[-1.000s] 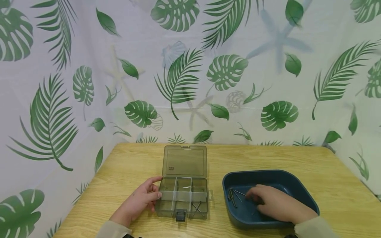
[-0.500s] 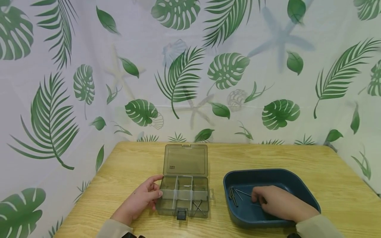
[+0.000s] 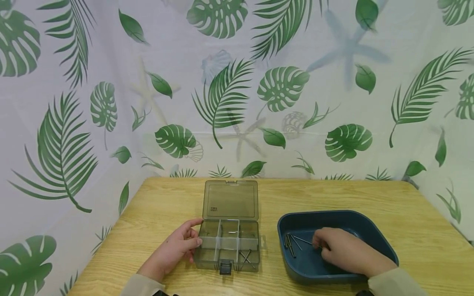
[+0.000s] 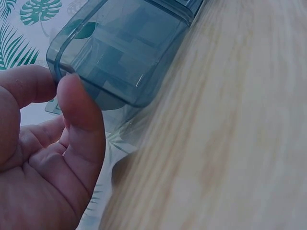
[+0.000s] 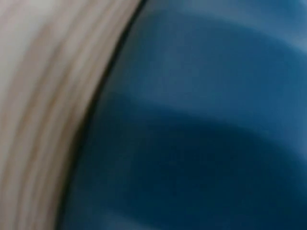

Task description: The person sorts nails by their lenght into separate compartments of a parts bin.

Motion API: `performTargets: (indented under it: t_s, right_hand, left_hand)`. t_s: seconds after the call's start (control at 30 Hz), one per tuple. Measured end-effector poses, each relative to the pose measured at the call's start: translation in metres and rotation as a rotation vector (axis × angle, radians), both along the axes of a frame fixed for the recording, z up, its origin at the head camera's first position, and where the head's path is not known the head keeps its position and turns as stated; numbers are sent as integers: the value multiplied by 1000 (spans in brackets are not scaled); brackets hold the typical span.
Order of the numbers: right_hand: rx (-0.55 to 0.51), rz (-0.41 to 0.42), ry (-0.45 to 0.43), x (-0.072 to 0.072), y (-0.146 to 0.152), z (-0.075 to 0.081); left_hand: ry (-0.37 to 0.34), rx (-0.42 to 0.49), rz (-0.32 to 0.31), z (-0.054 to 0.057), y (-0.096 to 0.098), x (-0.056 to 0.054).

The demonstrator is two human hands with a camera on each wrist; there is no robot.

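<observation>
Two bare hands work over a wooden worktop [image 3: 177, 195]. The right hand [image 3: 342, 248] reaches down into a blue tray [image 3: 296, 273] towards the worktop's right edge. Its fingers are bent, with the tips pointing at the tray floor; whether they pinch anything cannot be told, since the hand covers what lies under it. Several thin metal rods [image 3: 290, 246] lie at the tray's left end, just beside those fingertips. One of them slants rightward until its end comes close to the fingers; whether it touches them is unclear. The rods are too small to tell as nails or screws.

The left hand [image 3: 175, 246] holds the left side of a clear grey compartment box [image 3: 226, 255], index finger by the hinge corner and thumb nearer the front, the two tips apart. The box stands left of the tray, its lid [image 3: 230, 200] raised towards the worktop's far edge. Two crossed rods [image 3: 245, 257] rest in its near right compartment.

The worktop's near edge is cut off. The right wrist view is a blur of blue and wood grain, showing no fingers.
</observation>
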State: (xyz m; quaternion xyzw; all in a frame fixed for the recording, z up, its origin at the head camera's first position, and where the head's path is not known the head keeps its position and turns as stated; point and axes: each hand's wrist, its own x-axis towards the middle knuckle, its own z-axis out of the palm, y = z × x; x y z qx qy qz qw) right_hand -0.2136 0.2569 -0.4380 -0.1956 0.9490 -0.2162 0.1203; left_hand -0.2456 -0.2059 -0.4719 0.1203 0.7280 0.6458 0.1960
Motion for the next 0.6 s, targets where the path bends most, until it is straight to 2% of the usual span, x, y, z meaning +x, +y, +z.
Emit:
performTargets:
  t_s: [0.27, 0.5, 0.6]
  right_hand:
    - [-91, 20, 104, 2, -11, 12]
    - [-124, 33, 183, 5, -30, 22]
    - [-149, 44, 187, 6, -38, 26]
  left_hand:
    - [5, 3, -21, 0, -2, -1]
    - [8, 2, -26, 0, -2, -1]
    - [5, 0, -23, 0, -2, 0]
